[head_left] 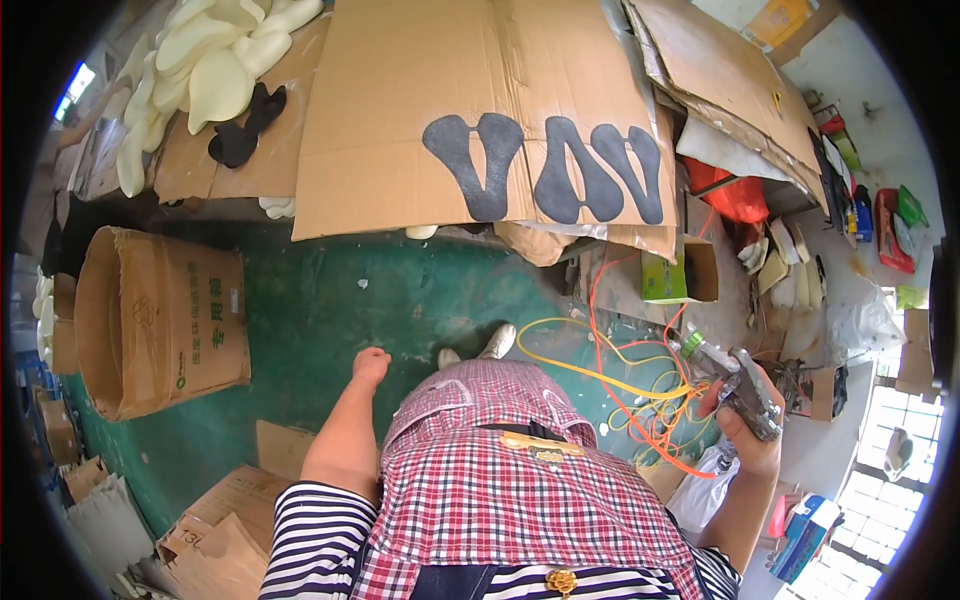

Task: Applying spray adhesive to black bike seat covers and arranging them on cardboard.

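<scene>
My right hand (748, 428), raised at the right, is wrapped around a grimy dark grey spray gun (752, 385) with a green-and-clear end piece. My left hand (371, 366) hangs over the green floor with its fingers curled in and nothing seen in them. In front of me, several flat black insole-shaped pieces (487, 165) lie along the near edge of a cardboard-covered table (400, 90). They sit in pairs and touch or nearly touch at their ends. Neither hand touches them.
Cream foam pieces (220, 85) are heaped at the far left beside black pieces (240, 135). A large open carton (180, 320) stands left on the floor. Orange and yellow hoses (650, 385) coil on the right, below a green box (665, 270). Cardboard sheets (740, 90) are stacked far right.
</scene>
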Available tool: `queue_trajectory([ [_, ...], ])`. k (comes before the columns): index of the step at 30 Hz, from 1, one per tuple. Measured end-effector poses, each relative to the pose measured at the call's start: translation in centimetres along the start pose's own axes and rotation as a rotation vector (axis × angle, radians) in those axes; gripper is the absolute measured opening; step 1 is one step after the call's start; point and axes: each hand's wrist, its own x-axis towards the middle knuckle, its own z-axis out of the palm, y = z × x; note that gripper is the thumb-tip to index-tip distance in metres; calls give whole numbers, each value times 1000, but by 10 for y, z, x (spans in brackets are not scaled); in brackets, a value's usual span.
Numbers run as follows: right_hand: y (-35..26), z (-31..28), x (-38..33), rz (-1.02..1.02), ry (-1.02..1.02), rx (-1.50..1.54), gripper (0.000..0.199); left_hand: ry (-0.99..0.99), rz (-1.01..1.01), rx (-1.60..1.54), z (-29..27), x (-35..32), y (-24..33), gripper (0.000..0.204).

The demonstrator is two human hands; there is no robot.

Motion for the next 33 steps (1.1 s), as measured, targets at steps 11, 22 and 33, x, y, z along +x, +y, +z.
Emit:
queue_trajectory([
  [11, 6, -9, -23, 25, -9, -16, 60, -2, 77, 47, 0, -9, 24, 20],
  [22, -1, -3, 8, 0, 158, 49, 59, 19, 27, -39, 9, 0, 10, 23],
  [33, 12, -29, 43, -19, 116, 78, 58, 52, -72, -261, -10, -12, 62, 17],
])
